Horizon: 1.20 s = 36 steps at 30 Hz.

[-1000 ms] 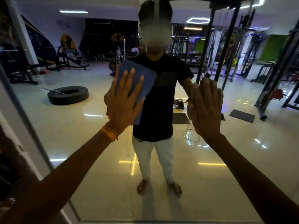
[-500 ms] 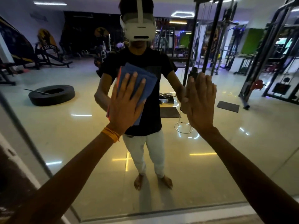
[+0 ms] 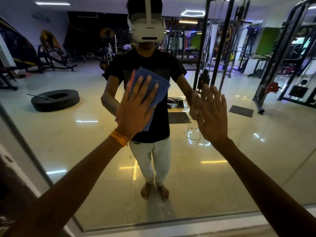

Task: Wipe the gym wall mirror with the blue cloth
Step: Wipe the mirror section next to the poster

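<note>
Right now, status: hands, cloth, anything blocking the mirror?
Left hand flat, fingers straight, pressing blue cloth to mirror. Right hand bare, fingers straight, palm to mirror. Nothing in the way seen.

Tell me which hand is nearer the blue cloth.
Left. The left hand presses flat on the blue cloth; the right hand is off to its right, not touching it.

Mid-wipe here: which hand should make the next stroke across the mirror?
Left. The left hand presses the blue cloth flat against the mirror with straight fingers. The right hand is bare and open, appears to rest on the glass beside it, and probably only braces.
</note>
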Motion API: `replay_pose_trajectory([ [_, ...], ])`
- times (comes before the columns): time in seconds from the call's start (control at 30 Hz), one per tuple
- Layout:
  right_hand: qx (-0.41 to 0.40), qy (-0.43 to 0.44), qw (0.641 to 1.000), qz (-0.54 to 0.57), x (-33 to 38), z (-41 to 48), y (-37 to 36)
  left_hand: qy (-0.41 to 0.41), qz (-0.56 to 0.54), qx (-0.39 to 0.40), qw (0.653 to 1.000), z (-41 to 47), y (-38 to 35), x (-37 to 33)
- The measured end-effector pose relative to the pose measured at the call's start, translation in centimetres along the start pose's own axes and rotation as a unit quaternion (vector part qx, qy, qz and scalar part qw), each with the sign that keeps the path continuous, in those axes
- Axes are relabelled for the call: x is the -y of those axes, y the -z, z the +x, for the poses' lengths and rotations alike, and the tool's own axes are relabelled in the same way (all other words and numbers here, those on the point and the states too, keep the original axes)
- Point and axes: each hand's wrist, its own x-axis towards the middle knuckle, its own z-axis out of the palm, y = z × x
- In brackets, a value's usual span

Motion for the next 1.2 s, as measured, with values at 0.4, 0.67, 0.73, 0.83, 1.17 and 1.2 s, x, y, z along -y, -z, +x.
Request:
replay_pose_trajectory([
  [0.4,-0.014,-0.006,1.0,0.003,-8.7,0.0,3.3,-0.025,-0.019,0.02,0.999,6.3,-1.4,-4.4],
  [0.67,-0.028,0.022,0.999,0.012,-11.9,-2.5,2.1,-0.154,-0.001,0.101,0.983,-1.1,-7.1,-12.9],
  [0.73,-0.025,0.027,0.999,0.026,-13.4,-3.1,2.5,-0.2,0.026,0.136,0.97,-2.7,-7.5,-13.0],
  [0.83,-0.021,0.037,0.999,0.028,-15.7,-3.3,2.9,-0.157,0.029,0.118,0.98,3.2,-5.6,-12.5],
  [1.17,-0.05,0.049,0.998,0.003,-16.9,-3.9,0.4,-0.283,-0.069,0.152,0.945,0.3,-9.8,-18.8],
  [1.2,-0.054,0.062,0.997,-0.002,-17.4,-3.9,0.4,-0.259,-0.002,0.147,0.955,-1.2,-9.6,-19.3],
])
